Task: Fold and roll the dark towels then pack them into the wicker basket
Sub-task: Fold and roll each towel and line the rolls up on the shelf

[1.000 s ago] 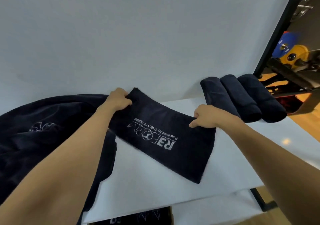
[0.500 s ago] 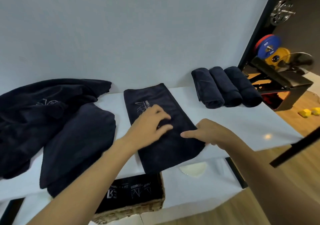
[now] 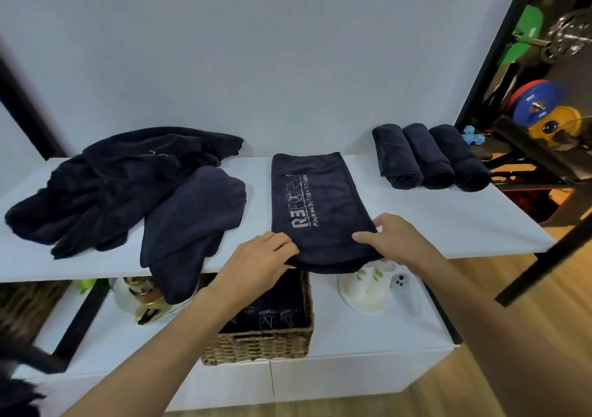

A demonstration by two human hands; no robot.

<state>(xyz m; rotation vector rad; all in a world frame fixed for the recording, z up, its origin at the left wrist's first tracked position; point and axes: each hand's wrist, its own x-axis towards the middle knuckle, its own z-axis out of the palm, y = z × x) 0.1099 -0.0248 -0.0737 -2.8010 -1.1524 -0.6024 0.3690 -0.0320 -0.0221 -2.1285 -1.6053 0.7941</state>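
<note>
Saw the folded navy terry towel with pale printed lettering point(image 3: 320, 211) laid lengthwise at 12 o'clock on the smooth white shelf top point(image 3: 432, 221), with its near end drooping past the front lip. Noted the left hand point(image 3: 256, 262) and the right hand point(image 3: 397, 240) set apart on the two near corners, fingers fairly straight, pressing rather than clamping (thumbs partly hidden). Judged the overhang the main hazard: could have let limp, plush cloth slide off so slick a surface, or started a crooked, cone-shaped roll under uneven pressure. Feared loose layers splaying too, for want of stiffness. Spotted the rectangular woven wicker basket point(image 3: 256, 343) at 6 o'clock on the white lower shelf point(image 3: 352, 336), already part-filled; three tight navy cylinders of rolled towel point(image 3: 429, 157) at 2 o'clock; a rumpled heap of soft dark towels point(image 3: 121, 186) at 10 o'clock.
</note>
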